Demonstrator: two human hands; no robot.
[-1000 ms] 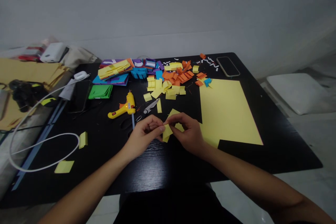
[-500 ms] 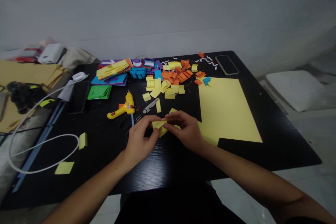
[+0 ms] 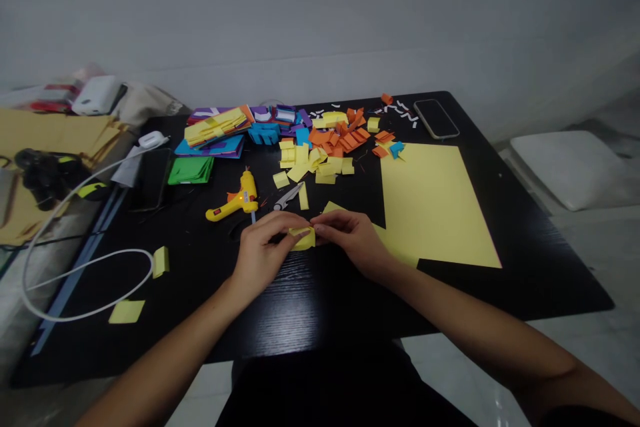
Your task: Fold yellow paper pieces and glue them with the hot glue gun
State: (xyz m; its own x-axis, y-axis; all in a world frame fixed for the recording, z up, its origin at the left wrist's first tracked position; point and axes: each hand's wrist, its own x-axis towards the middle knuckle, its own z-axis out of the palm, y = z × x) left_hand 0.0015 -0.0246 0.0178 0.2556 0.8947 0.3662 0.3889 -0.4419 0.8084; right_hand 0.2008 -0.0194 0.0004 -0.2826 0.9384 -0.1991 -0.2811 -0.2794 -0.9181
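Note:
My left hand (image 3: pixel 261 251) and my right hand (image 3: pixel 353 237) meet over the black table (image 3: pixel 310 307), both pinching a small folded piece of yellow paper (image 3: pixel 303 238) between fingertips. The piece lies low, close to the tabletop. Just behind my hands lie scissors (image 3: pixel 289 198) and a yellow glue gun (image 3: pixel 233 199). A large yellow sheet (image 3: pixel 433 203) with a cut-out corner lies to the right of my right hand.
A heap of yellow folded pieces (image 3: pixel 313 165), orange pieces (image 3: pixel 347 138) and stacked coloured paper (image 3: pixel 217 135) fills the back. A phone (image 3: pixel 436 118) lies far right, green paper (image 3: pixel 191 170) and a white cable (image 3: pixel 90 280) left. Two yellow scraps (image 3: pixel 127 311) sit near the front left.
The yellow piece, held upright between my fingers a second ago, has been folded down flatter and lowered toward the table. Both hands shifted slightly away from me.

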